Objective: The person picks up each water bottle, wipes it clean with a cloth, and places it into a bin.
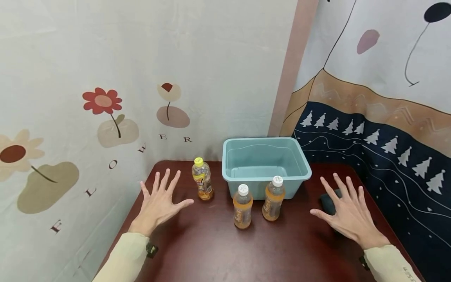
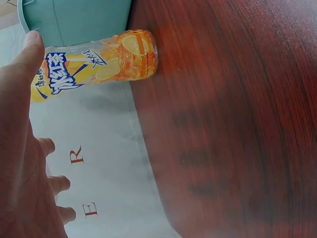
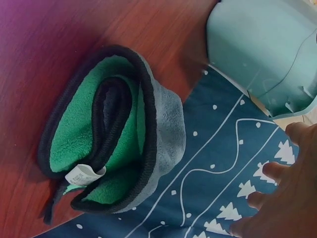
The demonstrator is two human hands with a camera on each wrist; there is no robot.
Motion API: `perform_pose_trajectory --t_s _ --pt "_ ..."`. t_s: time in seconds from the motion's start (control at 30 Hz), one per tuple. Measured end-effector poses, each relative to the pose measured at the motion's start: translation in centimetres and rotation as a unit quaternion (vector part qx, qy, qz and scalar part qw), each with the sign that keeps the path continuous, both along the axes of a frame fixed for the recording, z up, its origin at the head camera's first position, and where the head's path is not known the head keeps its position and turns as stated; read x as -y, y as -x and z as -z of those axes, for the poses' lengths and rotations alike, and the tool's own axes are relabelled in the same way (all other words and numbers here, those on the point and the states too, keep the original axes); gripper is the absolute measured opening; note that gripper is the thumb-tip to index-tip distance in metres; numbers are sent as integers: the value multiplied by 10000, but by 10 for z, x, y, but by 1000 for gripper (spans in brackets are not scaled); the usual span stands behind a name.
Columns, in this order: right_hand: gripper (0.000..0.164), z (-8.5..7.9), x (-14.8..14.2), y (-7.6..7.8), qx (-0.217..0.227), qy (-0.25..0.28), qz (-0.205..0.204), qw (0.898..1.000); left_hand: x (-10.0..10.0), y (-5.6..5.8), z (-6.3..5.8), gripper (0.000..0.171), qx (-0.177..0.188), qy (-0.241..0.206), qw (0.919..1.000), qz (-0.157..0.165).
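Note:
My left hand [image 1: 159, 207] hovers over the left side of the table with its fingers spread and holds nothing. Just right of its thumb stands an iced tea bottle [image 1: 203, 182] with a yellow cap; the left wrist view shows its orange-and-lemon label [image 2: 121, 57]. Over the right side, my right hand [image 1: 350, 215] is likewise spread and holds nothing. Below it lies a folded towel [image 3: 161, 119], grey outside and green inside with dark edging, mostly covered by the hand in the head view. Two white-capped bottles, one [image 1: 242, 209] nearer the middle and another [image 1: 273, 201] beside it, stand upright.
A light blue plastic bin [image 1: 260, 184] stands at the back of the dark red table [image 1: 260, 254], right behind the white-capped bottles. Printed cloth hangs behind the table, with flowers [image 1: 103, 101] on the left and white trees [image 1: 390, 145] on the right.

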State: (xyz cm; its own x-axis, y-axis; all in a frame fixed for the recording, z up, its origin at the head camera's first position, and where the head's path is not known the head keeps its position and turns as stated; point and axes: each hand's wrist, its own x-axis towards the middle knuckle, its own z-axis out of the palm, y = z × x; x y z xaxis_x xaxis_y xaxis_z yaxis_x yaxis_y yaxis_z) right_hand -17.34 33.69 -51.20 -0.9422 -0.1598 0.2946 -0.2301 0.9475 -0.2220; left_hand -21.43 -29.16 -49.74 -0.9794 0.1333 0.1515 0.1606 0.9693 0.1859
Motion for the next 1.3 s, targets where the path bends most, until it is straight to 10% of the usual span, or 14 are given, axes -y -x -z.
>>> perform_pose_trajectory --t_s 0.83,1.3 --pt "90 11 -11 -7 586 -133 603 9964 -19 -15 -9 113 -374 -545 9978 -45" --pt "82 20 -29 7 1329 -28 889 9871 -56 -34 -26 90 -1876 -1230 9732 510"
